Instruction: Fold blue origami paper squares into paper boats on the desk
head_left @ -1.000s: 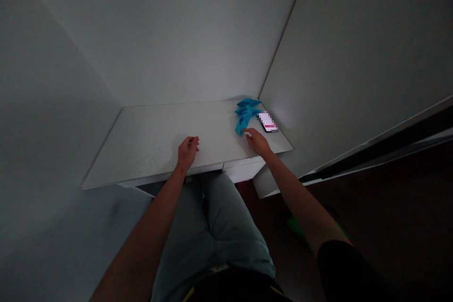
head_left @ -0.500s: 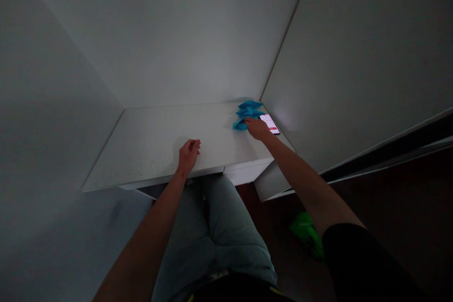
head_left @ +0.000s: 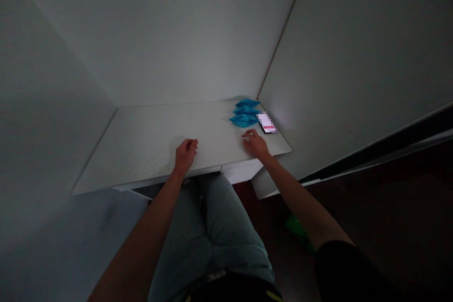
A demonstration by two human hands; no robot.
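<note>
Three folded blue paper shapes [head_left: 244, 113] lie in a row at the far right corner of a white desk [head_left: 148, 141]. Beside them on the right lies a phone [head_left: 268, 123] with its screen lit. My right hand [head_left: 255, 143] rests on the desk just short of the blue shapes, fingers loosely apart, holding nothing. My left hand [head_left: 185, 153] rests near the desk's front edge, fingers curled in loosely, with nothing visible in it.
White walls close the desk in at the back and on both sides. A drawer front [head_left: 240, 172] sits under the desk's right end. My legs are under the desk. A green object [head_left: 295, 229] lies on the dark floor to the right.
My right hand reached to the blue shapes, set the nearest one flat in the row, then drew back toward me. My left hand barely moved.
</note>
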